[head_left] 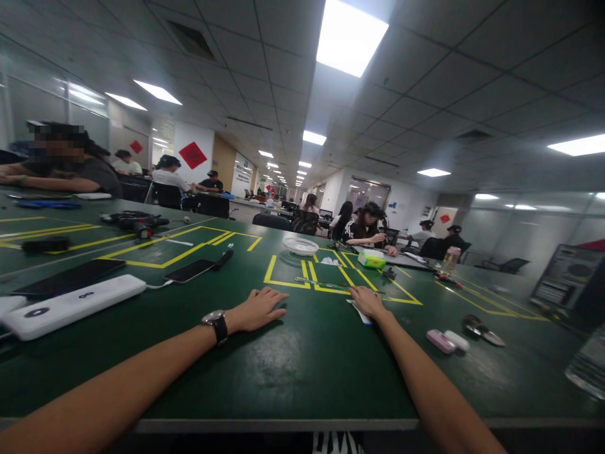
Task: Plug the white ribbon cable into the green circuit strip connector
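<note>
My left hand [259, 309] lies palm down on the green table [265, 378], fingers stretched out and apart, with a watch [216, 325] on the wrist. My right hand [368, 301] rests over a white and blue strip or packet [360, 312], partly hidden under it. Its fingers seem laid out flat, and no grip on the strip shows. Just beyond the fingertips is a thin green stick-like item [326, 285], lying across yellow tape lines. Farther off stands a white round basket [300, 245], and to its right a green and yellow packet [371, 258].
On the left lie a white power strip [80, 306], a phone [189, 271] on a cable and a dark tool [135, 221]. Toward the right are a pink case [440, 341], a metal object [482, 330] and a clear container [588, 366]. Other people sit at tables beyond.
</note>
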Motion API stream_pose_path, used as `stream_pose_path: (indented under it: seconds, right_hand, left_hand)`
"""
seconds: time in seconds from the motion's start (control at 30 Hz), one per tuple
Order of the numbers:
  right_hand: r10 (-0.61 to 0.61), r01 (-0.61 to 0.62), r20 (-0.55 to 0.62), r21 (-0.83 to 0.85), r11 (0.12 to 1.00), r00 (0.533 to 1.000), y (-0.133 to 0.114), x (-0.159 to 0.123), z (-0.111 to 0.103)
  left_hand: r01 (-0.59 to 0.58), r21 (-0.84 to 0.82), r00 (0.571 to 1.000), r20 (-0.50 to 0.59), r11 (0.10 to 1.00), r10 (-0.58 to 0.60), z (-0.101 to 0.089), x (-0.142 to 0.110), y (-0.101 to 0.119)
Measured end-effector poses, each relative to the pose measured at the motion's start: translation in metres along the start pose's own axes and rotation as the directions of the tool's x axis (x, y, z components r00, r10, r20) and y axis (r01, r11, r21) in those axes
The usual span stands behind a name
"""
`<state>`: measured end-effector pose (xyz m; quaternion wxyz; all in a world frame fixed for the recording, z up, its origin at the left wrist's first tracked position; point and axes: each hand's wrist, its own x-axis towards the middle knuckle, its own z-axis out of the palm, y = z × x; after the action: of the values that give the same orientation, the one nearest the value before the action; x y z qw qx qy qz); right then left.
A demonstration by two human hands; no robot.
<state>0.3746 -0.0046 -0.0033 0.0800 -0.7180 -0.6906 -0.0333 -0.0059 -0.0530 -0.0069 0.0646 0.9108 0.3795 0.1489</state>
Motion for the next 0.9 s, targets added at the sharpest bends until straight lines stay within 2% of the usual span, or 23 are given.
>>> stream_pose_path:
  seconds: [0.2, 0.27, 0.33, 0.37, 0.4, 0.43, 0.5, 0.6, 0.63, 0.73, 0.9]
  right_hand:
    - [-0.038, 0.043, -0.113, 0.04, 0.998, 0.993, -0.005, -0.003, -0.013]
    - [-0.081, 0.088, -0.13, 0.051, 0.995, 0.988, -0.015, -0.002, -0.015]
    - [-0.182, 0.197, -0.163, 0.083, 0.977, 0.97, -0.033, -0.004, -0.016]
    - [-0.263, 0.286, -0.187, 0.112, 0.952, 0.946, -0.046, -0.007, -0.016]
    - [-0.376, 0.416, -0.233, 0.158, 0.896, 0.897, -0.061, -0.013, -0.017]
    - [-0.502, 0.563, -0.279, 0.213, 0.799, 0.819, -0.078, -0.021, -0.018]
    - [-0.681, 0.742, -0.295, 0.281, 0.608, 0.67, -0.115, -0.042, -0.02]
    - [-0.853, 0.859, -0.219, 0.324, 0.396, 0.475, -0.161, -0.08, -0.024]
    - [-0.878, 0.867, -0.182, 0.336, 0.367, 0.442, -0.171, -0.09, -0.025]
    - [-0.883, 0.856, -0.15, 0.362, 0.369, 0.444, -0.185, -0.106, -0.024]
    - [-0.875, 0.854, -0.181, 0.375, 0.361, 0.449, -0.18, -0.102, -0.021]
  left_hand:
    - [-0.012, -0.007, 1.0, -0.003, 1.0, 0.012, 0.0, 0.0, -0.002]
    - [-0.041, -0.025, 0.999, 0.0, 0.999, 0.041, -0.002, 0.0, -0.001]
    - [-0.11, -0.07, 0.994, 0.017, 0.992, 0.111, -0.004, -0.001, 0.003]
    - [-0.159, -0.102, 0.986, 0.033, 0.982, 0.163, -0.005, -0.001, 0.006]
    - [-0.211, -0.136, 0.975, 0.048, 0.968, 0.219, -0.005, -0.002, 0.009]
    - [-0.261, -0.17, 0.96, 0.063, 0.95, 0.274, -0.004, -0.003, 0.013]
    - [-0.324, -0.221, 0.937, 0.056, 0.92, 0.344, -0.001, -0.003, 0.021]
    - [-0.334, -0.267, 0.93, 0.062, 0.904, 0.362, 0.008, -0.004, 0.028]
    - [-0.347, -0.279, 0.921, 0.077, 0.895, 0.381, 0.011, -0.004, 0.028]
    - [-0.372, -0.326, 0.9, 0.102, 0.869, 0.424, 0.017, -0.005, 0.025]
    - [-0.368, -0.359, 0.899, 0.099, 0.858, 0.427, 0.016, -0.003, 0.025]
